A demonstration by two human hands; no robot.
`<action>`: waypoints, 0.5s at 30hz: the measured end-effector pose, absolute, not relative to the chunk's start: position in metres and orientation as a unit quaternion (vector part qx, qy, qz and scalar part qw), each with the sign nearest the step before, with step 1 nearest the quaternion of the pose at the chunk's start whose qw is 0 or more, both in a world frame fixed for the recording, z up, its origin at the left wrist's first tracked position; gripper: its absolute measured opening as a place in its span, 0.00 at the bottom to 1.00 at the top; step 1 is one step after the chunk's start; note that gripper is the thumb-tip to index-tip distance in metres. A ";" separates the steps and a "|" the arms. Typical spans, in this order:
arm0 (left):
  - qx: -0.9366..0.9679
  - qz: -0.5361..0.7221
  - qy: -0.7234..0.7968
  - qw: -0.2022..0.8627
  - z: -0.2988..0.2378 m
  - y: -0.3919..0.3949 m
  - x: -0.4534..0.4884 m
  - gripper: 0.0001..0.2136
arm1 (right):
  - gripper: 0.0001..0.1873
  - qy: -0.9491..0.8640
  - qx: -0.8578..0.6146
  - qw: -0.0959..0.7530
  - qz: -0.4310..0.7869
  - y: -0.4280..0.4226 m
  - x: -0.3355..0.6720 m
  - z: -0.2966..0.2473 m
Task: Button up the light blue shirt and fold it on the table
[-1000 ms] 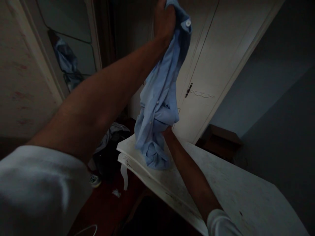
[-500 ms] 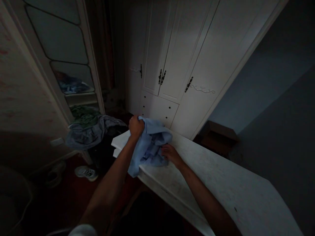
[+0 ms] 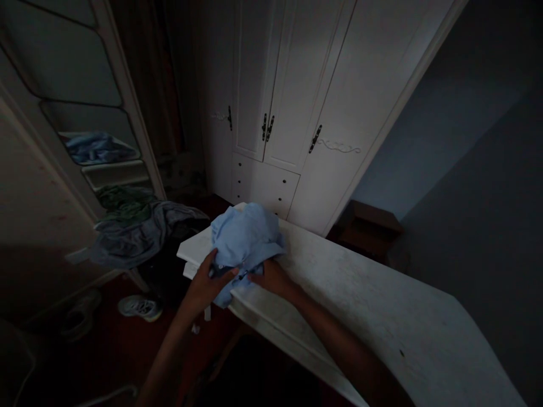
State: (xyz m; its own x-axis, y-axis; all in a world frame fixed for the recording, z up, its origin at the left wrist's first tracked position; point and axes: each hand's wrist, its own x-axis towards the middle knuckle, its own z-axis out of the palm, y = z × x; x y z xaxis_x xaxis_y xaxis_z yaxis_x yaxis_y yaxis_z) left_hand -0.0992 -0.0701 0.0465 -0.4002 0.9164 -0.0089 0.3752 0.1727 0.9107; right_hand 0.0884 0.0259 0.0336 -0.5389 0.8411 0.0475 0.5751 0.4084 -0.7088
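Light-blue shirt [image 3: 248, 229] bunched at left end of white surface [image 3: 360, 299], part overhanging front edge; left hand [image 3: 207, 282] touching near folds, thumb and forefinger apart; right hand [image 3: 274, 277] touching, fingers partly hidden; cannot tell whether either grip is closed

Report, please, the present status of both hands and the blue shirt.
Left hand, right hand: both at near side of blue shirt. Shirt bunched on white table, part over edge. Hands hide some fabric.

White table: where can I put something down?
The white table looks bare between the right forearm and far edge, except a dark speck. Its left end is crowded with the blue shirt, left hand and right hand, leaving a small corner.
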 end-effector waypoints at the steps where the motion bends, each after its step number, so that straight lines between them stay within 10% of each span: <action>1: 0.446 0.464 0.703 0.303 0.045 -0.063 -0.099 0.45 | 0.34 -0.811 -0.433 0.219 0.328 0.030 0.081 0.032; 15: 0.449 0.566 0.673 0.158 0.012 -0.040 -0.083 0.39 | 0.32 -0.705 -0.363 0.317 0.520 0.025 0.126 0.000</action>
State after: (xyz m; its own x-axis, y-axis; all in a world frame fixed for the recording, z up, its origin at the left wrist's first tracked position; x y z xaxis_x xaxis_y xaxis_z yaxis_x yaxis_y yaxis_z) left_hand -0.0829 -0.0405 0.0122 -0.5461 0.7836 0.2962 0.4257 -0.0448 0.9037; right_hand 0.1262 0.0248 0.0004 -0.5360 0.8414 0.0694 0.1817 0.1953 -0.9638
